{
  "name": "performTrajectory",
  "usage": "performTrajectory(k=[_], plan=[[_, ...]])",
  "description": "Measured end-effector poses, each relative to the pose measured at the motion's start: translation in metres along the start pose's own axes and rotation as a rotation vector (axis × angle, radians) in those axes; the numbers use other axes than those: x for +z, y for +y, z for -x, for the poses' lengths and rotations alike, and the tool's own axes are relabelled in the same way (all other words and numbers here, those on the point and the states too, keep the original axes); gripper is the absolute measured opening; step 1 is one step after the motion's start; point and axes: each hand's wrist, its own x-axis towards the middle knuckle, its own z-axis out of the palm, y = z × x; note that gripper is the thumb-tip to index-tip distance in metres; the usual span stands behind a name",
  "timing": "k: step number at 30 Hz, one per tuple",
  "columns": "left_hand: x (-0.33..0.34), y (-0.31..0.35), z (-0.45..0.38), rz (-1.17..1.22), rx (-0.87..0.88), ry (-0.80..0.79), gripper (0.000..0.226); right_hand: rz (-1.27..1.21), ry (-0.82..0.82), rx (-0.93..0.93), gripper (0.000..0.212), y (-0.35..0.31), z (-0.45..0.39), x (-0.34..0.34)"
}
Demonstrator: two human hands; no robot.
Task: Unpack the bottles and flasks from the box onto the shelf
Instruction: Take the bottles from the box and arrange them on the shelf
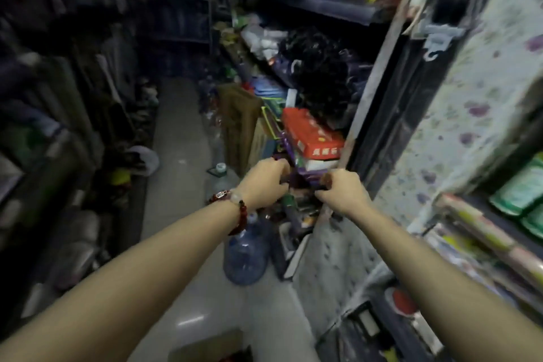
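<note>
At frame centre, the fingers of our left hand [266, 182] and right hand [342, 189] curl around a purple box [296, 178], gripping both ends to draw it from the crowded shelf [338, 13]. No bottles or flasks are discernible.

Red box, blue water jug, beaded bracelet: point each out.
red box [311, 132]: head view, its top face.
blue water jug [245, 256]: head view, its body.
beaded bracelet [241, 214]: head view, beads on the left wrist.
</note>
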Motion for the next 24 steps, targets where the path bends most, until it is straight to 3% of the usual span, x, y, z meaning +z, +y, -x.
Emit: performTrajectory(k=[6, 13, 19, 24], plan=[[0.068, -0.124, 0.054, -0.021, -0.229, -0.129, 0.025, 0.056, -0.278, -0.071, 0.015, -0.022, -0.007, 0.153], [0.203, -0.232, 0.123, 0.044, -0.487, -0.323, 0.033, 0.066, -0.61, -0.089, 0.028, 0.023, 0.014, 0.334], [0.319, -0.303, 0.179, 0.153, -0.639, -0.387, 0.033, -0.005, -0.707, -0.106, 0.024, 0.073, 0.042, 0.456], [0.406, -0.361, 0.225, 0.254, -0.821, -0.32, 0.03, -0.13, -0.721, -0.106, 0.029, 0.099, 0.071, 0.558]])
